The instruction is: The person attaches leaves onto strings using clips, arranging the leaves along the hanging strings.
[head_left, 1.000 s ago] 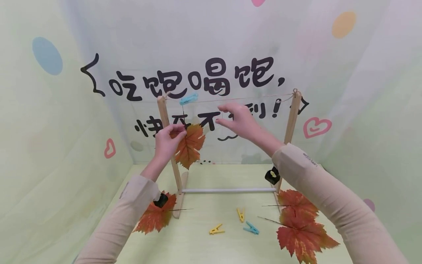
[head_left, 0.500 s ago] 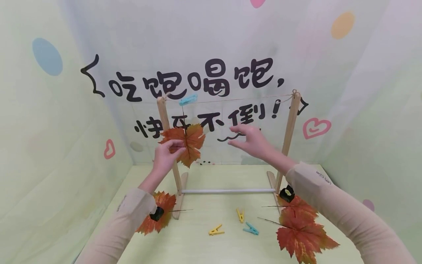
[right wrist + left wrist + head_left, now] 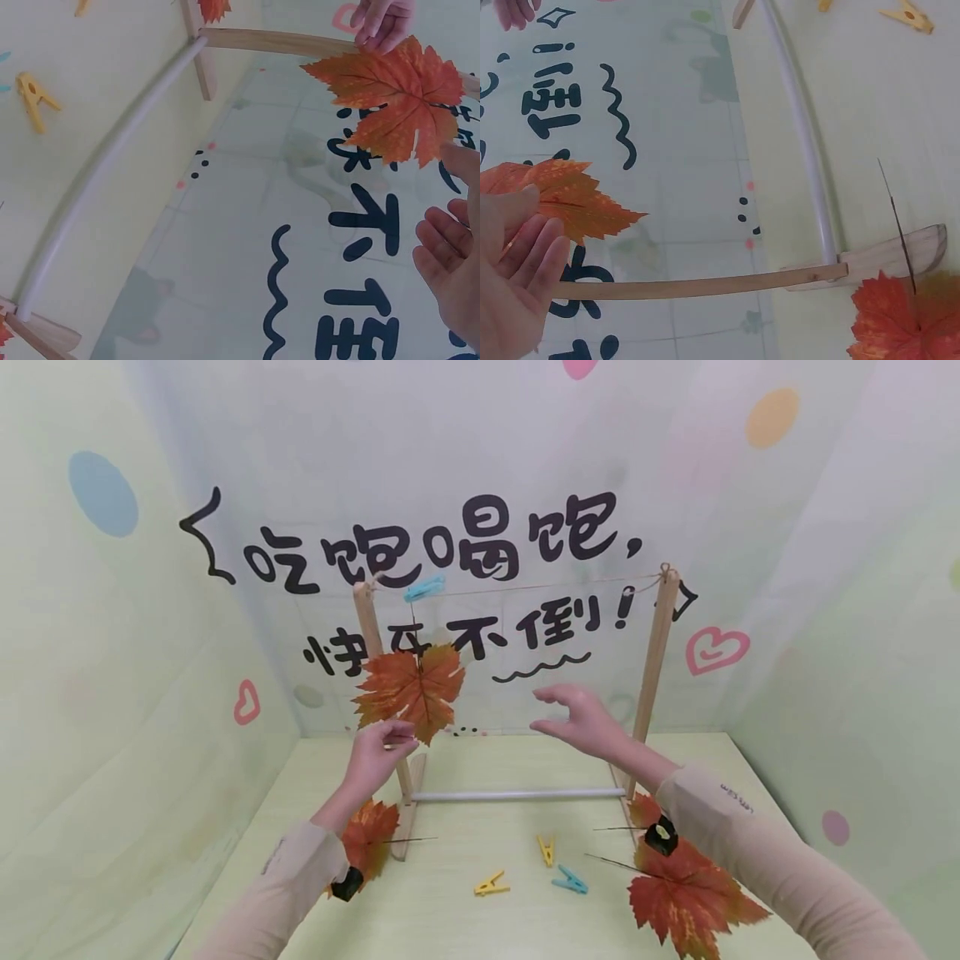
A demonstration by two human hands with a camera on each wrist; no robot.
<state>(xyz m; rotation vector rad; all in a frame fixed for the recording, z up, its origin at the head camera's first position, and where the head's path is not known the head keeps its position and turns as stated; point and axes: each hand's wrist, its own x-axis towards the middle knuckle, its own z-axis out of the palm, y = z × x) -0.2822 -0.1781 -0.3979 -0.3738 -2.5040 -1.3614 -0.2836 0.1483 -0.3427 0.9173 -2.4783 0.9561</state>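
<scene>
An orange-red artificial maple leaf [image 3: 420,687] hangs by its thin stem from a blue clothespin [image 3: 425,588], clipped on the string [image 3: 540,586] near its left end. Just under the leaf's lower left edge is my left hand [image 3: 379,758], thumb and fingers loosely bent with nothing between them. In the left wrist view that hand [image 3: 521,274] overlaps the leaf [image 3: 577,201]. My right hand [image 3: 581,722] hovers right of the leaf, below the string, its fingers relaxed and apart from the thumb, holding nothing.
Two wooden posts [image 3: 655,668] carry the string, joined low down by a white rod [image 3: 517,794]. On the table lie two yellow clothespins [image 3: 492,884], a blue clothespin [image 3: 570,879], a leaf [image 3: 371,835] at left and overlapping leaves [image 3: 693,893] at right.
Both hands have come down from near the string. My left hand has left the stem and slid below the leaf; my right hand has also drawn back rightward. The leaf stays hanging.
</scene>
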